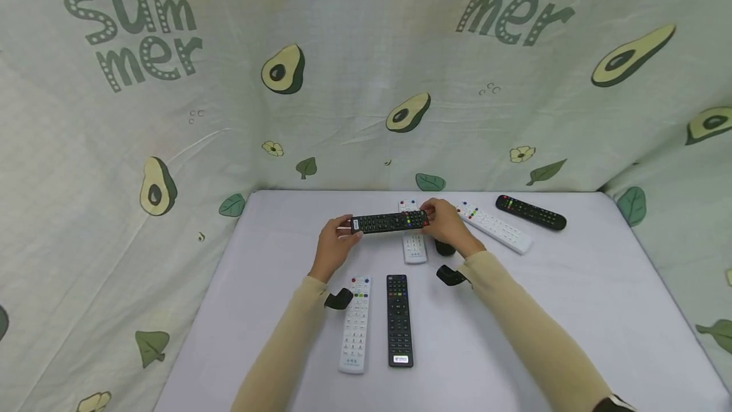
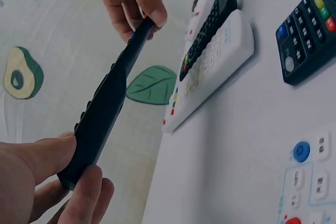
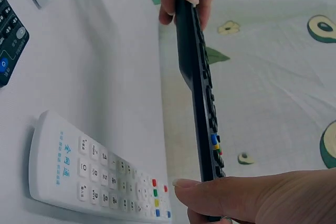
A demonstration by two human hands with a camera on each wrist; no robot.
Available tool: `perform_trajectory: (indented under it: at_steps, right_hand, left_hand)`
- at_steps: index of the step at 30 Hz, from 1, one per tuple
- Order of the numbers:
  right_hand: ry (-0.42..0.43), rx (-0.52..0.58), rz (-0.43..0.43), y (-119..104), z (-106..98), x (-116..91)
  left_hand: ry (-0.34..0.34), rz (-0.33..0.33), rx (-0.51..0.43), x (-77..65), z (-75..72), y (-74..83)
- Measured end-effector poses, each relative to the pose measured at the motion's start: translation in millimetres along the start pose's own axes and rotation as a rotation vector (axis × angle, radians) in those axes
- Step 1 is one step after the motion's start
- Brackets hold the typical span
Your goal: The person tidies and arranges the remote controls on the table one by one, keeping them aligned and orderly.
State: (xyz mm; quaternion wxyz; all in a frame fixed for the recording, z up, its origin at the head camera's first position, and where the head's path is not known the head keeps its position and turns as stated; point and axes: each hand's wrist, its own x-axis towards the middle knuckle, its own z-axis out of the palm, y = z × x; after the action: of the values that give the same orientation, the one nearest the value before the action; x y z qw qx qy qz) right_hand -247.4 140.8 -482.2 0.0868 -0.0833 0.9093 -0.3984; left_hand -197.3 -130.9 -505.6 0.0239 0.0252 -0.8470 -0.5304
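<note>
at the left, the left hand [image 1: 332, 248] pinches one end of the held black remote [image 1: 384, 223] between thumb and fingers. below, the near white remote [image 1: 356, 329] lies lengthwise beside the near black remote [image 1: 399, 323], roughly parallel, perhaps so both faces read easily. the held black remote hangs crosswise above the table [image 1: 274, 234], buttons facing the person; a grip on the ends alone probably keeps it level and its keys uncovered. behind it the middle white remote [image 1: 414, 250] lies partly hidden, next to a mostly covered black remote [image 1: 445, 248]. the right hand [image 1: 448, 227] pinches the other end, thumb against fingers. further right, the slanted white remote [image 1: 496, 229] and the far black remote [image 1: 532, 213] rest apart, likely left aside to give both hands room
</note>
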Motion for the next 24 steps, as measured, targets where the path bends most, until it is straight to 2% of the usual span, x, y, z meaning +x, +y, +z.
perform_trajectory:
  at_steps: [7,16,24]
  right_hand:
    - [0.018,0.011,0.025,7,-7,-19]
    - [0.048,0.035,-0.01,23,-12,-41]
    - [0.077,0.044,-0.047,34,-15,-56]
  left_hand:
    - [-0.033,-0.009,-0.054,-14.2,5.3,5.5]
    - [-0.086,-0.038,-0.095,-33.5,18.0,9.2]
    - [-0.12,-0.007,-0.114,-49.3,27.1,10.9]
